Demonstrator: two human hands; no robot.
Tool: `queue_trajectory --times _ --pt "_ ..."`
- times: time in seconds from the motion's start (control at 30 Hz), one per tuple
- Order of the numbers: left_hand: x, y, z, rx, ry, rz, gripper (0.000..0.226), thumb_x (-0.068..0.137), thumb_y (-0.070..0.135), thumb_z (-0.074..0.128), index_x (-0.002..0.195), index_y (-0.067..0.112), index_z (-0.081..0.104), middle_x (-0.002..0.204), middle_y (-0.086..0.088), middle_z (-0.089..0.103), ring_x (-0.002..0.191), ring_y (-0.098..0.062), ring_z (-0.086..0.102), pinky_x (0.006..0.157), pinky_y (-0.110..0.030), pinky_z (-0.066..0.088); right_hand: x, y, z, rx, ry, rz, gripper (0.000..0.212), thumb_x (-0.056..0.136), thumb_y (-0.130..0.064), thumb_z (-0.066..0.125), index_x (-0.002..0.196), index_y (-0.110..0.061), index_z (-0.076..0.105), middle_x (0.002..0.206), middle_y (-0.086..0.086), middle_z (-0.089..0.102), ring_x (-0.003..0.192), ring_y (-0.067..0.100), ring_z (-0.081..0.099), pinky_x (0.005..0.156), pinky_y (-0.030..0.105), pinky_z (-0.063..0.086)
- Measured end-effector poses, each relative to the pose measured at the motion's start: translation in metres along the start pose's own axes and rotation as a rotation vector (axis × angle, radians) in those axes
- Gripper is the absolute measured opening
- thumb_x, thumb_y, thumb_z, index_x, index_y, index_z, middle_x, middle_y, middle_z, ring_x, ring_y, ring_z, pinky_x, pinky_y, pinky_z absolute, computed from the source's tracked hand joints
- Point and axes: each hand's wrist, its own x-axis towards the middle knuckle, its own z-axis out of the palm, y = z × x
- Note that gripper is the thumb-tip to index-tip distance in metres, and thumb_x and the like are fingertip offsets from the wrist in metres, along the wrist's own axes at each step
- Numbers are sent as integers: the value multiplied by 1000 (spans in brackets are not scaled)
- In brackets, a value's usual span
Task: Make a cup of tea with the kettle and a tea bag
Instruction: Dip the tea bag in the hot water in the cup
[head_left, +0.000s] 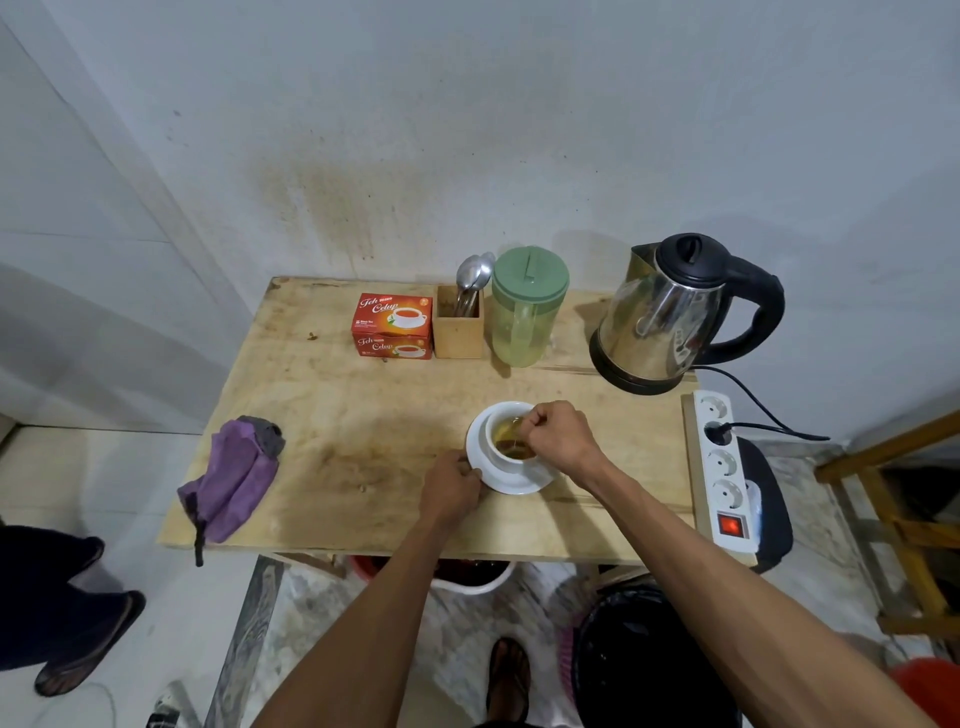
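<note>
Pale plywood table top (363, 415) against grey-white wall; all items below on it.

Two bare forearms in from near edge, converging on near-right part of board. Right forearm slanting in from the right, wrist bent down over the cup.

Back right corner: polished steel electric kettle (670, 322), black lid and handle, upright on black base, lid closed, handle to the right.

Right edge: long white power strip (719, 470), red switch lit, one black plug seated in it.

Near left: crumpled purple cloth (234, 478), well apart from the cup.

Back centre, left to right, each just beside the next: red cardboard tea box (392, 325); square wooden holder (460, 327) with metal spoons (474, 273) standing in it; translucent green plastic jug (524, 317) with darker green lid.

Nearer than jug and kettle: round white saucer (519, 486). Small white cup (500, 461) upright in its middle, holding amber-brown tea (511, 448).

Left hand (452, 486): at saucer's near-left rim, knuckles up, thumb and curled fingers gripping the rim.

Right hand (558, 434): over right side of cup, back of hand up, fingers curled into a loose fist, thumb and forefinger pinching thin tea-bag string (515, 434) above the liquid. String running down into the tea; bag itself not made out under the dark surface.
</note>
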Motion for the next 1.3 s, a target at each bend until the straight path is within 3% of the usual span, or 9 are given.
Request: queue_trajectory --times 0.2,0.37,0.5,0.67,0.93,1.07,1.13,1.2,1.3 --pt "21 -18 1 76 -54 29 35 76 33 52 101 14 66 89 -16 72 71 -28 65 69 -46 58 -1 -5 -7 81 109 -4 15 81 -19 61 66 -18 65 77 -1 70 81 22 67 75 39 58" --pt "14 -3 -10 70 -110 44 3 90 16 59 93 17 60 84 -15 73 64 -29 65 63 -42 54 -5 6 4 27 75 92 18 77 -17 52 71 -16 69 78 4 72 80 27 69 79 45 59" --pt "14 2 -17 50 -182 14 3 90 13 61 90 15 59 72 -10 70 46 -17 56 46 -24 42 -11 1 8 53 125 106 18 78 -16 54 68 -18 68 76 3 71 81 28 68 80 44 59" --pt "21 4 -23 100 -255 38 10 92 15 61 85 17 54 73 -9 68 45 -15 54 39 -19 37 -14 -9 4 121 231 70 17 86 -22 62 69 -19 65 75 3 70 82 25 67 77 40 56" --pt "40 -2 -26 231 -288 43 16 83 29 67 77 26 53 72 -3 74 55 -22 63 65 -39 56 -31 21 27 135 309 203 14 86 -25 57 75 -23 66 74 4 71 80 27 68 74 45 58" --pt "43 4 -31 231 -344 39 15 79 28 69 80 25 55 73 -5 74 52 -21 63 59 -35 53 -39 32 38 262 499 288 15 88 -35 57 85 -21 61 80 3 70 82 27 64 76 44 56" --pt "46 7 -33 226 -368 37 16 76 26 70 81 24 55 73 -6 74 52 -21 64 56 -35 53 -40 35 42 362 545 344 16 89 -34 55 86 -19 56 83 9 70 72 29 63 66 41 55" --pt "48 10 -33 216 -369 44 14 77 26 67 81 22 55 72 -6 74 52 -22 66 57 -37 56 -39 39 47 458 523 418 14 91 -25 50 87 -12 53 83 13 68 57 25 57 50 31 44" --pt "49 12 -32 161 -360 33 10 85 22 61 92 19 54 78 -8 74 54 -20 66 54 -31 53 -37 42 54 518 434 526 12 88 -12 46 77 -9 51 69 13 58 52 24 50 45 26 35"
